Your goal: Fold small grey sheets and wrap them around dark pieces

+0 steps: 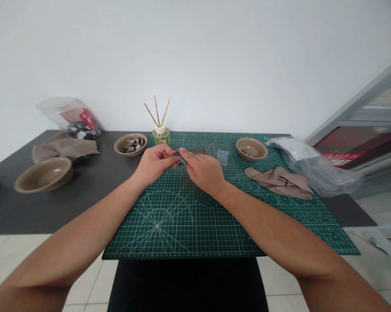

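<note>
1. Gripping a small, flat, grey piece (182, 157) between the thumb and bent fingers of the left hand (155, 164).
2. Steadying it from the other side with the straight, close-set fingers of the right hand (206, 172); cannot tell how the hidden thumb sits.
3. Spread below both hands: a green, white-gridded cutting mat (182, 236) on a dark grey counter (23, 212).
4. Just beyond the right hand: a pale-blue square piece (222, 157); farther right, a crumpled taupe cloth (276, 182).
5. Just beyond the left hand: a round tan bowl (130, 153) of dark and pale bits.
</note>
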The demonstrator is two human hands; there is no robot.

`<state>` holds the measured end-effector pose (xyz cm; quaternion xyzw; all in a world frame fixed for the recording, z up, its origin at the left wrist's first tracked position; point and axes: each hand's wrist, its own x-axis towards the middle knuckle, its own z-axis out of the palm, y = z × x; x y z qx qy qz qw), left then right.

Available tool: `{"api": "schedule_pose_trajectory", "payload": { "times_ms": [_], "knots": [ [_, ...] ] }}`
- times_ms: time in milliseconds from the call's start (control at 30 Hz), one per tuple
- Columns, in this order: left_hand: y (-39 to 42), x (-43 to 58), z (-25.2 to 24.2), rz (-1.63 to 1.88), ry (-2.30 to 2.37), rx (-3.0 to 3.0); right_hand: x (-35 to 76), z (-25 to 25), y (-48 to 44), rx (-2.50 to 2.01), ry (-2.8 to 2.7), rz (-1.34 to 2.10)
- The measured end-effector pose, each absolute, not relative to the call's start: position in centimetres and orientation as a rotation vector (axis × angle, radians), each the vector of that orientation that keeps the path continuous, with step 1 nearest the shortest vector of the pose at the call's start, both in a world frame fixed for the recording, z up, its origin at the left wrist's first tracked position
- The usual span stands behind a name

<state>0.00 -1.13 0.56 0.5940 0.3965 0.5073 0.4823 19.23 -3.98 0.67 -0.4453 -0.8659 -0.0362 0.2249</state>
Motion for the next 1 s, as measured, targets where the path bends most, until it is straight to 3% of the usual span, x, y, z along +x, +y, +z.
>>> {"api": "schedule_pose_trajectory", "payload": {
  "times_ms": [467,1000],
  "knots": [
    [-0.8,0.0,0.5,1.353,0.842,1.294,19.4,0.4,-3.7,-1.198,-2.389,0.001],
    [-0.3,0.1,-0.7,1.173,0.894,1.251,20.5,-1.1,-2.0,-0.999,-1.753,0.493]
  ]
}}
